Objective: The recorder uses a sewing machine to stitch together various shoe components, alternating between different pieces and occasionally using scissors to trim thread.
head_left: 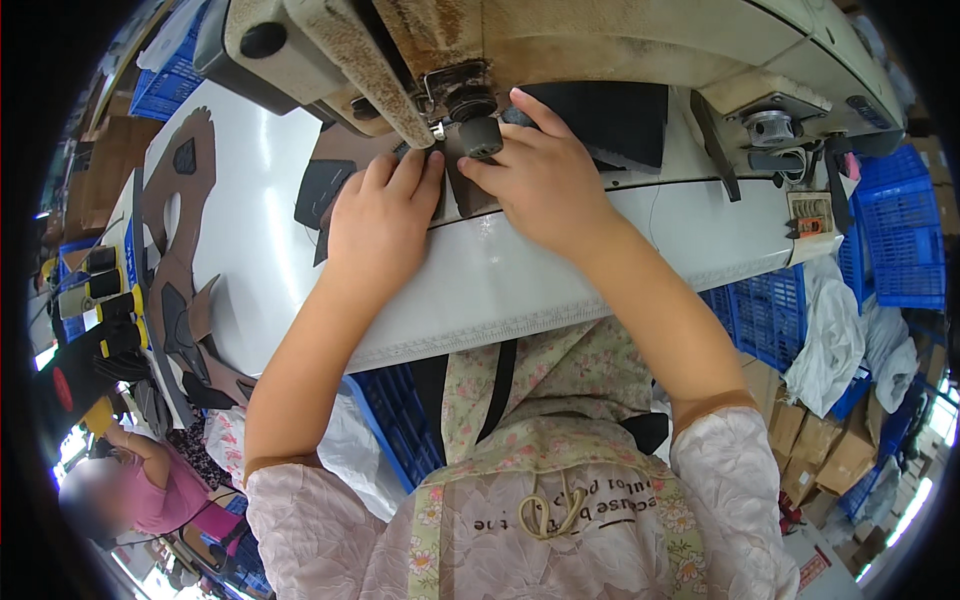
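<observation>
A flat brown leather-like piece (466, 194) lies under the head of a sewing machine (480, 137), with darker patches on it. My left hand (382, 218) is closed down on the piece left of the needle area, its fingers bent and pressed together. Just right of the needle area is my right hand (550, 182), its thumb tip touching the piece and its fingers apart, one raised. Some of its fingertips are hidden behind the machine's dark round part. A dark grey padded patch (323, 190) sticks out beside my left hand. The needle point itself cannot be made out.
More brown cut pieces (178, 200) lie on the white table (500, 270) at left, near thread spools (115, 305). A black panel (625, 122) rests behind my right hand. Blue crates (903, 225) and cardboard boxes (820, 450) stand at right. Another person (165, 490) sits at lower left.
</observation>
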`<state>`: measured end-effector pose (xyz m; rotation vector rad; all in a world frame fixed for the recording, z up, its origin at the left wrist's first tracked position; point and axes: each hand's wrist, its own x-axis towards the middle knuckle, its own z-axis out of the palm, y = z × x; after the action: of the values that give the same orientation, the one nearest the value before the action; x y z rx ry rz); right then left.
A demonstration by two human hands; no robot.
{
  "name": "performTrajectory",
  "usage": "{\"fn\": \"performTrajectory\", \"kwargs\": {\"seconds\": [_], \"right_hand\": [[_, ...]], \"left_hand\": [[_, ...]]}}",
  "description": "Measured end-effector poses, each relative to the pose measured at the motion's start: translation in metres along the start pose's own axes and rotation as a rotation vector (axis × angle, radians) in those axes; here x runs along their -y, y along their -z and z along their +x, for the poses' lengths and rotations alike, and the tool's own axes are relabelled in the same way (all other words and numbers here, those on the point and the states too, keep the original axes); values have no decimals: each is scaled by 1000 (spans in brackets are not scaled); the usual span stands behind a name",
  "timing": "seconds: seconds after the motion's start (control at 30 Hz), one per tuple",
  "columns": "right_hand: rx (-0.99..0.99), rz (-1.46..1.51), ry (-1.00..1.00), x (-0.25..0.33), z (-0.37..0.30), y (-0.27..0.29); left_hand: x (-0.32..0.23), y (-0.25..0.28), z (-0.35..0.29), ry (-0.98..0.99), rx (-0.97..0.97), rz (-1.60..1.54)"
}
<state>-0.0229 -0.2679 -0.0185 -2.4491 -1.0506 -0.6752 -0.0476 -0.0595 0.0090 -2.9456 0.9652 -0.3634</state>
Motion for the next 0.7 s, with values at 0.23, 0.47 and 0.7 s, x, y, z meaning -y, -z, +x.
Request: {"fn": "performTrajectory", "kwargs": {"seconds": [0.23,0.47,0.7], "right_hand": [[1,-8,-14,1,1,-2],[8,-23,-8,1,1,-3],[4,-21,2,2,1,-3]], "left_hand": [[1,-1,0,-31,-38,50],[2,-1,-1,-22,-41,41],[1,-2,0,-10,-75,32]]}}
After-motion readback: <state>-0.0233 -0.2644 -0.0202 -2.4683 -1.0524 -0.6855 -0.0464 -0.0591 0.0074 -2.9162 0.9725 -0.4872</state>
